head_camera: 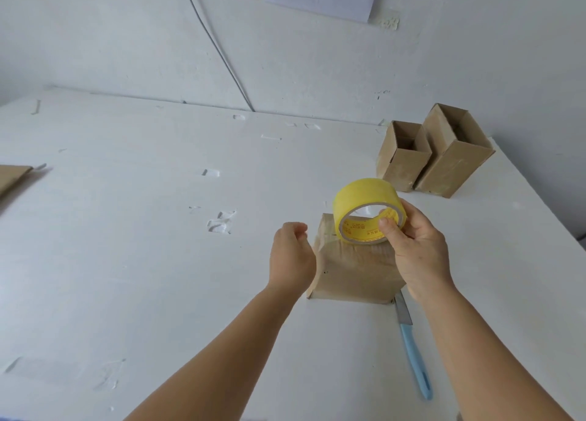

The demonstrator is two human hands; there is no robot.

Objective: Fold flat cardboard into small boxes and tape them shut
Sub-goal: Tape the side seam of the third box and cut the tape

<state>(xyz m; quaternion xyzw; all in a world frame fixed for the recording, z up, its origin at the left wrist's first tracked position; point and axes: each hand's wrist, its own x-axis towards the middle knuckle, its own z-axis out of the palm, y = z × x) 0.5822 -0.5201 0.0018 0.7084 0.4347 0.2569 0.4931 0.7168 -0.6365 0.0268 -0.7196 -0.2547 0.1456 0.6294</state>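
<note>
On the white, dented foam-like tabletop, near its front middle, stands a small brown cardboard box with its top flaps folded down, and this is the one being worked on. Above it the right hand holds a yellow roll of clear packing tape, thumb hooked inside the printed core and fingers curled round the outer rim, the roll's lower edge low over the box top. The left hand hovers just beside the box's left side, fingers loosely curled and holding nothing. A glossy sheen on the box top suggests tape is already there, though I cannot tell whether the seam is fully sealed. At the far right 2 more brown corrugated boxes stand touching each other, folded up but open at the top, so by my judgement they have yet to be closed and taped. At the left edge lies a flat piece of brown cardboard, not yet folded. Just right of the near box, a knife with a pale blue plastic handle rests on the table, its grey blade running up to the box corner. Scraps of clear tape and small gouges mark the matte surface.
</note>
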